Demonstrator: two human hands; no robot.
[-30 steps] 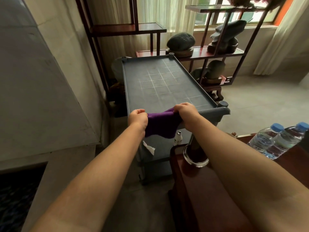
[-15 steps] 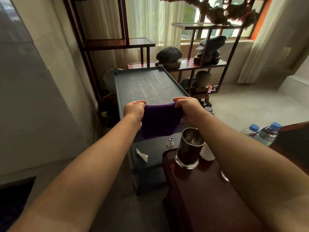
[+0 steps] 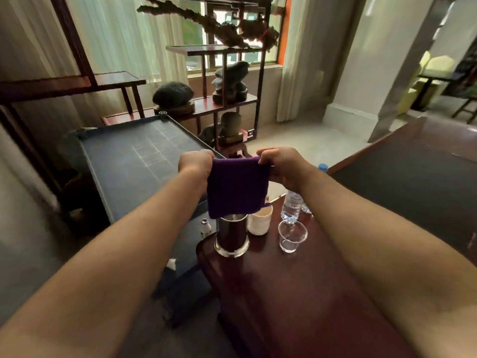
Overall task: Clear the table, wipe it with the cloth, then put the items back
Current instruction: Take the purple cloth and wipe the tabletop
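A purple cloth (image 3: 236,187) hangs flat in the air between my hands. My left hand (image 3: 196,162) pinches its upper left corner and my right hand (image 3: 282,164) its upper right corner. The cloth's lower edge hangs just above a dark metal cup (image 3: 231,235) near the left end of the reddish wooden table (image 3: 284,293). Beside that cup stand a white cup (image 3: 260,222), a clear plastic cup (image 3: 291,235) and a water bottle (image 3: 291,204) partly hidden by my right arm.
A dark blue cart (image 3: 134,161) with a gridded top stands left of the table; a small white bottle (image 3: 205,227) and a crumpled tissue (image 3: 171,263) lie on its lower shelf. Behind stands a wooden display shelf (image 3: 227,99) with stones. A dark mat (image 3: 413,182) covers the table's right.
Both hands lifted the cloth off the cart's front edge and carried it right, over the wooden table's cups. The cloth now hangs spread out. My view turned to the right.
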